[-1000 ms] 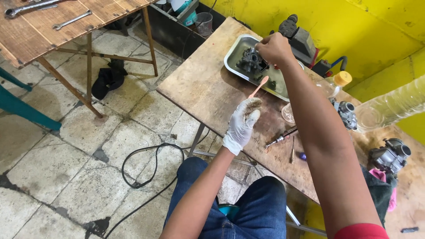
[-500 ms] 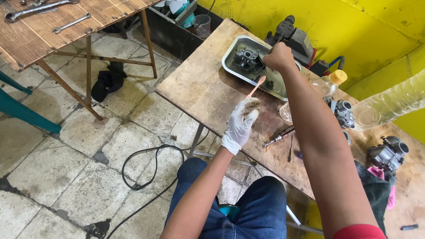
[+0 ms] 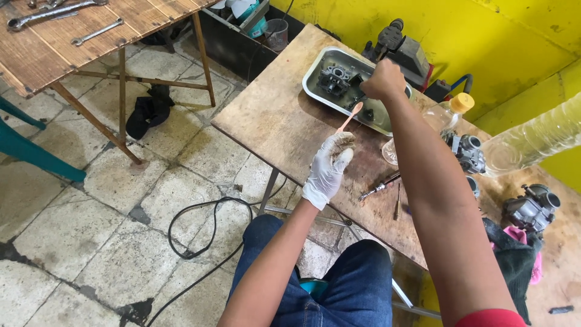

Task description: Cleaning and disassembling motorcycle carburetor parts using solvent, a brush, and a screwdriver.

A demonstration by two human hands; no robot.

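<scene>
**Operator:** Head view has my left hand (image 3: 327, 172) in a white glove, hovering over the near edge of the wooden bench (image 3: 272, 121). Its fingers are curled around the handle of a small brush (image 3: 349, 118) with a pale pink stem, which points up and away toward the metal tray (image 3: 315, 75).

**Spotter:** And your right hand?

**Operator:** My right hand (image 3: 381, 79) is bare and balled into a fist over the tray's far side. Something may be inside that fist, but I cannot tell what, if anything.

**Spotter:** What's in the tray?

**Operator:** A dark carburetor body (image 3: 334, 77) sits in its left half, just beside my right hand. The brush tip ends right at the tray's near rim.

**Spotter:** Anything else around the tray?

**Operator:** Right of the tray stands a clear bottle (image 3: 445, 115) with a yellow cap. Nearer me than the tray, past my right forearm, a screwdriver (image 3: 379, 186) lies flat on the bench. Further right of the tray, two more carburetors (image 3: 531, 209) rest on the wood, with a dark rag (image 3: 511, 257) near them. Behind the tray, against the yellow wall, sits a grey machine (image 3: 402, 51).

**Spotter:** And left of the tray?

**Operator:** Well apart, a second wooden table (image 3: 54, 42) carries wrenches (image 3: 97, 31).
</scene>
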